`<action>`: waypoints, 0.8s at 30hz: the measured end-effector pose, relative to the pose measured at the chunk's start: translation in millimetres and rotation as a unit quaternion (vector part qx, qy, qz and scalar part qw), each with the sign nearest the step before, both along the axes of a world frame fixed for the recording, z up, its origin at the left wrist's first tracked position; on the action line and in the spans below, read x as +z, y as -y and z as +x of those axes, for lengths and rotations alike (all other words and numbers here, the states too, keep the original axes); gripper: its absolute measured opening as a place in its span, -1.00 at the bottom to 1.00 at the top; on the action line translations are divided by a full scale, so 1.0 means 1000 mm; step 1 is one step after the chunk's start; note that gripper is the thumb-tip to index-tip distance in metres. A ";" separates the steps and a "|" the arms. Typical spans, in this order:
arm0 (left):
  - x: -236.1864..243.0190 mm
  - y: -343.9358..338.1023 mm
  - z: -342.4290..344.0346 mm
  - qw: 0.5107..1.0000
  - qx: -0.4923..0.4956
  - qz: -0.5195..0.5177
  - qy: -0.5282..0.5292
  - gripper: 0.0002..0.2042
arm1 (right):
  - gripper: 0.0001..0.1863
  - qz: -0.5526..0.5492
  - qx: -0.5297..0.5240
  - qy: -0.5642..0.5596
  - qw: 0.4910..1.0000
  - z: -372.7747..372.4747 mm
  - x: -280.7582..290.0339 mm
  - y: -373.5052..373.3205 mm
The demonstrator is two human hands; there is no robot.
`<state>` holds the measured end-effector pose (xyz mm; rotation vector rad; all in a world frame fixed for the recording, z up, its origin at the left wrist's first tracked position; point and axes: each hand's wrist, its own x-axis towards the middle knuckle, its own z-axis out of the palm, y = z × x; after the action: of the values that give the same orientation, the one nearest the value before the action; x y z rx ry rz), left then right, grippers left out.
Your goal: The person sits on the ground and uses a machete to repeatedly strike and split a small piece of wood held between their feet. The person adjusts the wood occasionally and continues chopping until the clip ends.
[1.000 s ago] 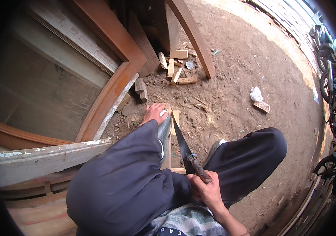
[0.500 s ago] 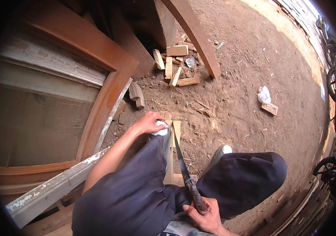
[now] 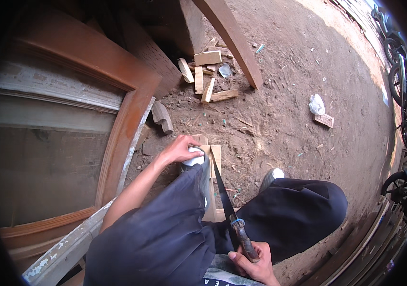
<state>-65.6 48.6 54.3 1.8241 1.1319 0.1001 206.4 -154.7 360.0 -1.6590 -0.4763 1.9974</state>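
Our left hand [image 3: 180,149] presses palm-down, fingers curled, on the top end of one pale wooden plank [image 3: 211,164] that lies on the dirt ground [image 3: 284,119] between our knees. Our right hand [image 3: 255,262] is closed tight around the wooden handle of one handsaw [image 3: 223,190], whose dark blade slants up to the plank just beside the left hand. At far left we see one reddish-brown door frame [image 3: 127,124] leaning, with one white-painted board [image 3: 70,248] below it. Ahead lie about six short wood offcuts [image 3: 198,78] in a loose heap, near one slanted beam [image 3: 234,40]. Further right sit one crumpled white bag [image 3: 316,104] and one small wood block [image 3: 324,120], touching.
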 end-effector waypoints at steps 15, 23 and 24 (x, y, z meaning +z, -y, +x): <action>-0.022 0.015 -0.001 0.999 0.032 -0.006 0.023 -0.47 | -0.61 -0.007 -0.017 0.091 0.996 -0.012 -0.010 0.029; -0.019 0.031 0.007 0.996 0.082 -0.004 0.034 -0.45 | -0.65 0.007 0.011 0.111 0.994 -0.015 -0.018 0.016; -0.018 0.034 0.012 0.996 0.085 0.021 0.016 -0.46 | -0.66 -0.024 -0.004 0.076 0.997 -0.012 -0.012 0.015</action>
<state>-54.1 14.9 36.4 1.7545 1.2694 0.2523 194.8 -170.1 348.3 -1.8481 -0.4784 1.8978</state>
